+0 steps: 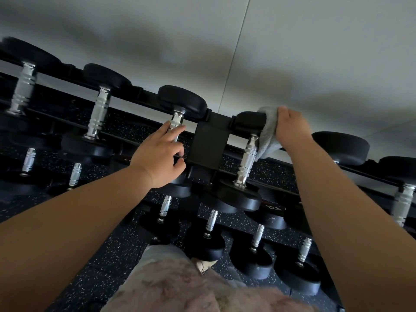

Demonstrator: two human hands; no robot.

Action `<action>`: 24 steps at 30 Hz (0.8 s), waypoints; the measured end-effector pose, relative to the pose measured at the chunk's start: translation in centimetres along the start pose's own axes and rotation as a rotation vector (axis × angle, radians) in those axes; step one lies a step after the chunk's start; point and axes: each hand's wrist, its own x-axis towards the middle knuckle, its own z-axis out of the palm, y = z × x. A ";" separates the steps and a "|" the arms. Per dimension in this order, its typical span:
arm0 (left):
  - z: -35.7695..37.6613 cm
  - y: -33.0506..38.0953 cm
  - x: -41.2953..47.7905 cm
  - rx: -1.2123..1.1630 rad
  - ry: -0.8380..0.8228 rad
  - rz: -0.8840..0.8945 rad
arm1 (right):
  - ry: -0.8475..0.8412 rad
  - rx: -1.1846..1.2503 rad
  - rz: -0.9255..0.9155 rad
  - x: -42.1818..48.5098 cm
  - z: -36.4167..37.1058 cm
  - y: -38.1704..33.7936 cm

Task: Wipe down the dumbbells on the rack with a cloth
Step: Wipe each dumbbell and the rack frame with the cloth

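One fluffy grey cloth [267,134], round black dumbbell [247,120]

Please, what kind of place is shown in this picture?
Most likely a gym's free-weight area. A tiered black rack holds rows of round black dumbbells with chrome handles, the floor is dark speckled rubber, and the right hand holds a grey cloth against one dumbbell head.
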 end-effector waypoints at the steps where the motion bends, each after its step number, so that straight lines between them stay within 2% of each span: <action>1: 0.0 0.0 0.0 0.001 0.001 0.002 | -0.032 0.083 0.055 0.6 -0.2 -0.5; 3: 0.0 0.2 0.0 0.004 0.001 0.000 | -0.037 0.241 0.144 1.6 -0.3 -0.7; 5: -0.1 0.4 0.0 0.019 -0.013 -0.003 | -0.049 0.354 0.144 1.2 0.1 -0.3; 7: -0.3 0.6 0.1 0.029 -0.029 -0.009 | -0.006 0.548 0.230 -0.6 0.9 0.1; 14: -0.8 1.0 0.1 0.031 -0.052 -0.039 | 0.127 0.505 0.165 -5.7 4.3 -0.1; 19: -0.7 0.9 0.1 0.004 -0.052 -0.042 | 0.031 0.515 0.340 -2.3 2.6 -1.2; 22: -0.6 0.8 0.1 0.012 -0.044 -0.027 | 0.002 0.470 0.315 -0.5 1.5 -0.7; 24: -0.5 0.7 0.1 0.004 -0.048 -0.032 | 0.024 0.533 0.312 -0.7 2.0 -0.3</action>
